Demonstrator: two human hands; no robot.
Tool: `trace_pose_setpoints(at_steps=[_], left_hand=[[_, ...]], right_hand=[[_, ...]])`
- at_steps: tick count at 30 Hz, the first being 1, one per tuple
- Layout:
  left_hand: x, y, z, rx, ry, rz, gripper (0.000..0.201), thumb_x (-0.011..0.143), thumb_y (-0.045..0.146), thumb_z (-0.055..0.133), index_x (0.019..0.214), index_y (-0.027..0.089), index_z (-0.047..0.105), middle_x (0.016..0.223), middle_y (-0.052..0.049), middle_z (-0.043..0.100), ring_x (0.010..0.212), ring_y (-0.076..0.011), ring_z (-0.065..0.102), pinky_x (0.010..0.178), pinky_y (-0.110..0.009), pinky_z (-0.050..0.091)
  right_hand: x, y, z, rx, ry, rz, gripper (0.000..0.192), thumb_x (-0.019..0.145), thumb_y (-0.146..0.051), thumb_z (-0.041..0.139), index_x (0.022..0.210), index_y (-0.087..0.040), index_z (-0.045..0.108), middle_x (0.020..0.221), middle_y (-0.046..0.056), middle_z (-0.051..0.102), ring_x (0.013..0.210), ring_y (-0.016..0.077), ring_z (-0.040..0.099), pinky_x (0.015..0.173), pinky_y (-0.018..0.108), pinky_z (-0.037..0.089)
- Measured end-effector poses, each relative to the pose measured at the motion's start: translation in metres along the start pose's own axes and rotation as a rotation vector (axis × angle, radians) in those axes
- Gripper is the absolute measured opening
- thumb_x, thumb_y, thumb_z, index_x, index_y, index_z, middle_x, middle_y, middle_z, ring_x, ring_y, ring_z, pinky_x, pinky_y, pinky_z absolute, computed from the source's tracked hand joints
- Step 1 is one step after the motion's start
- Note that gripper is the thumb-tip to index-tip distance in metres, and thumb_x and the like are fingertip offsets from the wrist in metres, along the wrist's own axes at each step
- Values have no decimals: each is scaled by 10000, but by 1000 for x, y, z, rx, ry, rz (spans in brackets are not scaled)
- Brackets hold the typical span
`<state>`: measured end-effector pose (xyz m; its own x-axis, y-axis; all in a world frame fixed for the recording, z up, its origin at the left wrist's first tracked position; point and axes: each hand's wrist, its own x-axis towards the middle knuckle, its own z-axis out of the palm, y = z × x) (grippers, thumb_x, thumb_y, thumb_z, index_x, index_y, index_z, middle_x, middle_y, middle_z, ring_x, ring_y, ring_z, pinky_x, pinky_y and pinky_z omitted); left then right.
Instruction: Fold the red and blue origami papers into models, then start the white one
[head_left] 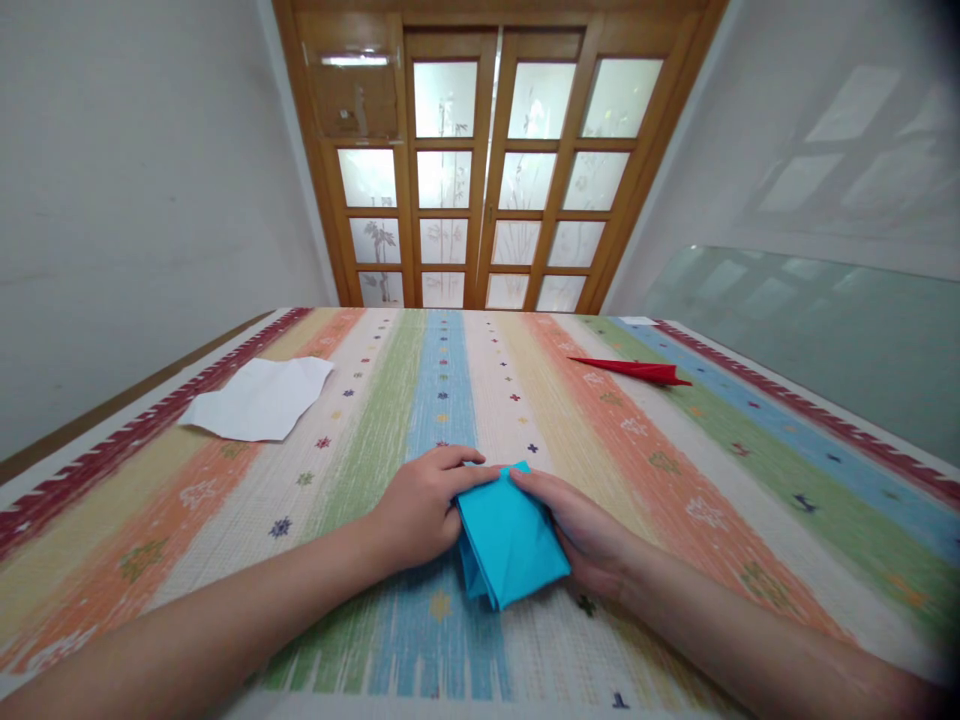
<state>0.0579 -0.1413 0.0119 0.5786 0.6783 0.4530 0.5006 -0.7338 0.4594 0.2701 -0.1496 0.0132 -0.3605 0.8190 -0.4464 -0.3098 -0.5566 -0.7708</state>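
Holding one folded blue paper (510, 545) at lower centre of the frame, two hands meet on a striped tablecloth (750, 500). Left hand (420, 510) curls its fingers against the paper's left edge, the forefinger stretched across its top corner; right hand (589, 535) lies partly under the right edge, fingers closed on it. One white sheet (259, 400) lies at middle left, one red folded paper (634, 370) at upper right, both well apart from the hands. One wooden door (487, 170) stands at top centre
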Motion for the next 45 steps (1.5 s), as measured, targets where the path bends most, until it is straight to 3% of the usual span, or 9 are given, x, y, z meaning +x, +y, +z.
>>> trace_pose_setpoints(at_steps=[4,8,13,18,31,34,37,41,45], left_hand=[[4,-11,1,-332,33,-126,524,778,66,447,1243,193,652,1192,-88,656,1090,-224,605,959,-399,513],[7,-20,7,-691,79,-446,414,883,226,429,1246,155,616,1084,-118,638,835,-190,625,590,-269,546],[9,-16,11,-758,-84,-558,454,875,503,585,1165,154,606,741,0,550,565,-115,515,424,-200,443],[10,-11,11,-750,-254,-656,417,807,567,634,831,153,589,587,16,548,458,-107,506,386,-196,397],[8,-23,3,-813,-472,-586,490,839,633,593,700,165,547,569,2,564,489,-110,528,448,-211,425],[8,-25,4,-843,-448,-591,497,828,642,604,710,160,563,575,2,562,494,-110,536,433,-200,425],[8,-28,7,-887,-366,-631,505,798,654,630,724,158,565,589,3,560,493,-114,541,417,-203,433],[8,-31,10,-896,-270,-656,494,814,649,613,752,162,559,635,-15,590,511,-120,553,419,-208,450],[9,-31,9,-853,-239,-632,457,804,604,652,821,151,595,667,2,568,511,-107,539,449,-218,477]], right_hand=[[10,-4,-13,-67,-3,-62,319,877,-386,695,1095,-157,653,967,122,735,775,224,678,723,349,549],[18,-5,-25,-144,-7,-107,323,863,-433,707,1028,-159,662,924,112,734,753,218,671,751,363,540],[21,2,-28,-329,-58,-171,372,829,-525,722,912,-166,674,807,61,709,686,179,627,663,304,494],[19,2,-25,-395,-72,-192,430,824,-593,690,803,-166,643,694,25,646,598,149,551,582,277,431],[22,-8,-33,-512,11,-346,443,833,-589,669,714,-171,577,644,-22,487,594,123,431,537,247,352],[22,-9,-33,-511,4,-339,426,844,-577,662,729,-175,578,650,-19,513,595,127,455,541,248,371],[18,-12,-31,-479,-168,-286,308,834,-474,714,913,-185,640,799,16,644,725,167,595,661,277,468],[15,-19,-31,-426,-288,-227,543,750,-353,800,1235,-228,590,1037,66,713,949,233,670,820,348,513],[16,-21,-35,-440,-282,-208,539,716,-322,819,1201,-210,612,1044,74,721,906,223,680,791,337,523]])
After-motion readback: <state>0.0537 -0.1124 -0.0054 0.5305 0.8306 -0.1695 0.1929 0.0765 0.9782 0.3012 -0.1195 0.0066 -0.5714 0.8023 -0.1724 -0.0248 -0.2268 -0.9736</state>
